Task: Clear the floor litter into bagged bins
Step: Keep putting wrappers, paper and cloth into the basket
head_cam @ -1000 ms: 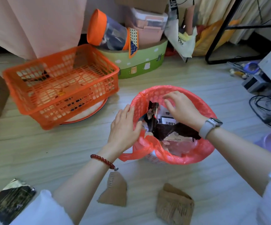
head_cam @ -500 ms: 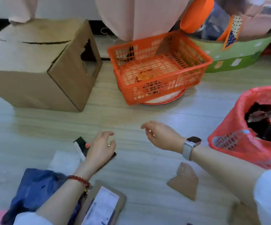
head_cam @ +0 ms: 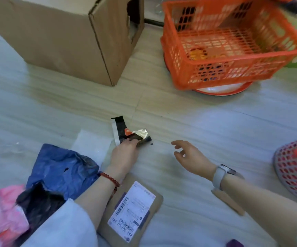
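My left hand [head_cam: 125,153] grips the near edge of a black and gold foil wrapper [head_cam: 126,131] that lies on the floor in the middle of the view. To its right my right hand [head_cam: 191,157] hovers just above the floor, fingers loosely spread, holding nothing. The bin with the red bag [head_cam: 294,168] shows only partly at the right edge. More litter lies near me: a brown parcel with a white shipping label [head_cam: 132,211], a blue plastic bag [head_cam: 62,166], a white sheet [head_cam: 92,147], a pink bag [head_cam: 1,209] and a cardboard scrap [head_cam: 228,202].
A large cardboard box [head_cam: 69,32] stands at the back left. An orange mesh basket [head_cam: 229,43] sits on a round red-rimmed lid at the back right. Bare wood floor lies between the box, the basket and my hands.
The view swung left, away from the bin. My left hand took hold of the foil wrapper on the floor. My right hand moved down and right of it, still holding nothing.
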### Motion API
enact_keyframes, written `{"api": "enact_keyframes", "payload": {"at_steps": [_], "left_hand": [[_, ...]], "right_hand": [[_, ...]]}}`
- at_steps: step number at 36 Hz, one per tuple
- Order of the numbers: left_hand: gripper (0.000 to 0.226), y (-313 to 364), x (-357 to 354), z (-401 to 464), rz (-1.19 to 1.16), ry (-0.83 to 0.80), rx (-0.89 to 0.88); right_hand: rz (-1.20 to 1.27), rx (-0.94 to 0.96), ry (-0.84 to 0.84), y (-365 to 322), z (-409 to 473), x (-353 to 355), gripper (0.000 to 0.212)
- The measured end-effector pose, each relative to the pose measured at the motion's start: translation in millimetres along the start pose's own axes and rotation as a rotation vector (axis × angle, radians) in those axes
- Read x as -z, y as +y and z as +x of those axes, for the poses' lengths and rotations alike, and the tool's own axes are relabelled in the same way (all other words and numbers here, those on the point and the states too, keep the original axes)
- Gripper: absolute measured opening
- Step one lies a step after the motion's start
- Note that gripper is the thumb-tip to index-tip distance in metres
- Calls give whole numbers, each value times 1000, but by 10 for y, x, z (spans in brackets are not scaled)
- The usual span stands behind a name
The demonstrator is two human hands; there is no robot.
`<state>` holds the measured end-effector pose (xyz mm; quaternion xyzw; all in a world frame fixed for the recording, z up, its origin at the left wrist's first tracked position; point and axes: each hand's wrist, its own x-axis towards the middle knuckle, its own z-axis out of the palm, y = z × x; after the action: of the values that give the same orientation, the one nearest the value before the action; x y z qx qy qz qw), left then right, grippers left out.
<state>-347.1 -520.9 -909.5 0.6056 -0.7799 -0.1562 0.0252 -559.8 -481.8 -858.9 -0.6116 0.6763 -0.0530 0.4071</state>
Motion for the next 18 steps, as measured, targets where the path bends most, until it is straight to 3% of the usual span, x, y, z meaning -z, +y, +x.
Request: {"api": "enact_keyframes", "payload": {"at_steps": [2,5,9,11,14,15,18], "left_hand": [[28,-18,79,-31,-242,-11,7],[14,79,241,-142,-668,-25,6],[14,366,427,-343,-1179,-45,263],[14,447,437,-409,-1188,24,321],[19,471,375,-448,-1016,130,306],[21,455,353,-457,-922,160,294],[11,403,398,-514,-739,195,256]], "right_hand": [[175,-9,-5,-77,15,11,47],[647,-100,-131,-199,33,-15,67],[1016,-184,-231,-312,77,-173,99],[1091,-203,-180,-388,83,-252,82],[1126,-227,-23,-535,45,-310,18],[1113,-248,18,-553,45,-337,9],[1016,-318,122,-564,46,-367,10]]}}
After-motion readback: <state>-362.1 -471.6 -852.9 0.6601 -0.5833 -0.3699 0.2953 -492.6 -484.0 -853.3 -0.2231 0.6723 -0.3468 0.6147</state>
